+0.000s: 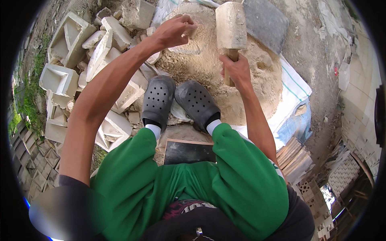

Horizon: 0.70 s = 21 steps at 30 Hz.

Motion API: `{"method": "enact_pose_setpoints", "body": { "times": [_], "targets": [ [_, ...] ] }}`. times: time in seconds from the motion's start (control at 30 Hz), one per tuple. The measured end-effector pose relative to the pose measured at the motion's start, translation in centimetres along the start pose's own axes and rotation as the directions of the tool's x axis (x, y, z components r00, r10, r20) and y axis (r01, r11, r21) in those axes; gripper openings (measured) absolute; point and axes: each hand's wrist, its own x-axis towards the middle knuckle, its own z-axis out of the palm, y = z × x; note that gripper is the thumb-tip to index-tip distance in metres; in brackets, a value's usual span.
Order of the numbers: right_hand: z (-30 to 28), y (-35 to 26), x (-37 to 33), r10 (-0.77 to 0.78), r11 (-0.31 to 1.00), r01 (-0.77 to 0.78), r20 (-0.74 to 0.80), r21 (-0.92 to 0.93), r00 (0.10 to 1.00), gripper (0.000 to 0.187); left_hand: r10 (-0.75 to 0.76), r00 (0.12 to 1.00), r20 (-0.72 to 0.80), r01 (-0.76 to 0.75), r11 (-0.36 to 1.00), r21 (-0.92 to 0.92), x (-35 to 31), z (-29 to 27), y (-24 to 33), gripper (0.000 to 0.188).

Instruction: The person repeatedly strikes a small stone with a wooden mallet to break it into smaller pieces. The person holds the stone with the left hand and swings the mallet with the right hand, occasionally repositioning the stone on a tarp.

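My right hand (236, 70) is wrapped round the short wooden handle of a mallet (231, 26). Its thick, pale, dust-coated head points away from me, raised over a heap of crushed beige powder (257, 76). My left hand (175, 31) reaches over the far left part of the heap with its fingers curled in; whatever they may hold is hidden. Just below that hand, a flat pale chunk (185, 49) lies partly sunk in the powder. The heap rests on a white woven sheet (295, 82) with thin green stripes.
Broken white plaster moulds (66, 40) are piled at the left, close to my grey clogs (157, 98). A grey slab (266, 24) lies beyond the mallet. Wooden slats (293, 156) are stacked at the right, and a dark board (189, 152) is between my legs.
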Motion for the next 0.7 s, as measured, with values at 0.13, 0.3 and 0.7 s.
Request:
{"method": "enact_pose_setpoints", "body": {
  "times": [0.13, 0.3, 0.7],
  "targets": [
    [-0.7, -0.6, 0.1, -0.001, 1.000, 0.001, -0.010, -0.003, 1.000, 0.036, -0.069, 0.992, -0.107, 0.065, 0.997, -0.033, -0.6, -1.4, -2.1, 0.050],
    [-1.4, -0.2, 0.0, 0.013, 1.000, -0.013, -0.024, -0.003, 1.000, 0.035, -0.006, 0.996, -0.091, 0.017, 0.993, 0.113, 0.1, -2.6, -3.6, 0.049],
    [-1.4, 0.8, -0.2, 0.012, 1.000, -0.012, -0.001, 0.015, 1.000, 0.036, 0.044, 0.991, -0.130, -0.026, 0.991, 0.131, 2.4, -2.6, -0.2, 0.048]
  ]
}}
